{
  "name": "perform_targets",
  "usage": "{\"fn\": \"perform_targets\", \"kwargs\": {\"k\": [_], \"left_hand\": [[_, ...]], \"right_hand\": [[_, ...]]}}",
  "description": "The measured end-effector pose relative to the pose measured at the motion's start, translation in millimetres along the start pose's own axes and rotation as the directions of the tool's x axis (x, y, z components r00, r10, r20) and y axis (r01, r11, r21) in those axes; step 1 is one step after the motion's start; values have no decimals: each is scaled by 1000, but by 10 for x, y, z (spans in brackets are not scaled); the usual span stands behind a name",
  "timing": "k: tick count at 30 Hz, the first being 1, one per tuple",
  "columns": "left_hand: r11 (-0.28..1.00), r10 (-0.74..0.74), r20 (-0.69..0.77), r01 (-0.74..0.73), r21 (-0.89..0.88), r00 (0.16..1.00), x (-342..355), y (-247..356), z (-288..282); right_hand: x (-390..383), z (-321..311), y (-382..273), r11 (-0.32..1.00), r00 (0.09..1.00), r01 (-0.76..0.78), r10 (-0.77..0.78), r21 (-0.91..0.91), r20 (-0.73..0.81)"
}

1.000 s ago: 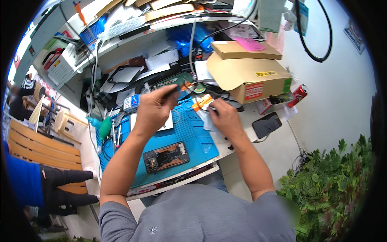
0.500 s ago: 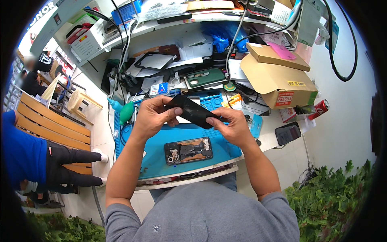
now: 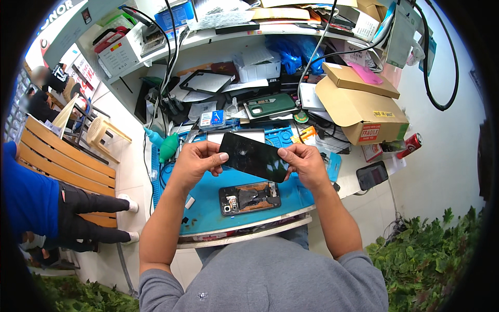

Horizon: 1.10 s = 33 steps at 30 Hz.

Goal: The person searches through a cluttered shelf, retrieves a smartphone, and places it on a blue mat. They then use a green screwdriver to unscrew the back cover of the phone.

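A glossy black flat panel [image 3: 253, 156], phone-sized and tilted, is held up over a blue work mat [image 3: 202, 200]. My left hand [image 3: 204, 160] grips its left end with thumb on the face. My right hand [image 3: 298, 162] pinches the right end the same way. Below the panel an opened phone body [image 3: 249, 197] lies on the mat, its dark and copper-coloured inside showing, beside a small white piece [image 3: 189, 202]. A green air blower [image 3: 169, 146] stands just left of my left hand.
Cardboard boxes [image 3: 358, 117], a red can [image 3: 409, 145] and another phone [image 3: 371, 176] are at the right. Cluttered shelves [image 3: 239, 32] span the back, with cables hanging. A person in blue [image 3: 32, 195] and others are left, by a wooden bench [image 3: 62, 166]. Greenery [image 3: 426, 249] fills the lower right.
Both hands came together on the black panel, which now sits a little lower and shows more of its face to the camera.
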<state>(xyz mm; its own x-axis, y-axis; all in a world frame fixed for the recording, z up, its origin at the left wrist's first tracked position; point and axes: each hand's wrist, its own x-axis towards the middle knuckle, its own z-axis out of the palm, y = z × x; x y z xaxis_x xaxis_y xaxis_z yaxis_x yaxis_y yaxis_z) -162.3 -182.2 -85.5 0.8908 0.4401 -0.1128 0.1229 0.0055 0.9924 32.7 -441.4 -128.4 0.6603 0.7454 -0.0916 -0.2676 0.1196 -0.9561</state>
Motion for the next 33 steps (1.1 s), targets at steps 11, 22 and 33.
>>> {"fn": "perform_targets", "kwargs": {"k": [11,22,33], "left_hand": [[990,105,38,-101,-94,994,-203,-24,-92],[345,554,319,-560,753,769,-713,97,181],[277,536,331,-532,800,776,-918,217,84]], "right_hand": [[-126,114,-41,995,996,80,-81,57,24],[-270,237,-190,990,971,67,-36,-123,237],[-224,224,-179,988,975,52,-19,-145,221]]}}
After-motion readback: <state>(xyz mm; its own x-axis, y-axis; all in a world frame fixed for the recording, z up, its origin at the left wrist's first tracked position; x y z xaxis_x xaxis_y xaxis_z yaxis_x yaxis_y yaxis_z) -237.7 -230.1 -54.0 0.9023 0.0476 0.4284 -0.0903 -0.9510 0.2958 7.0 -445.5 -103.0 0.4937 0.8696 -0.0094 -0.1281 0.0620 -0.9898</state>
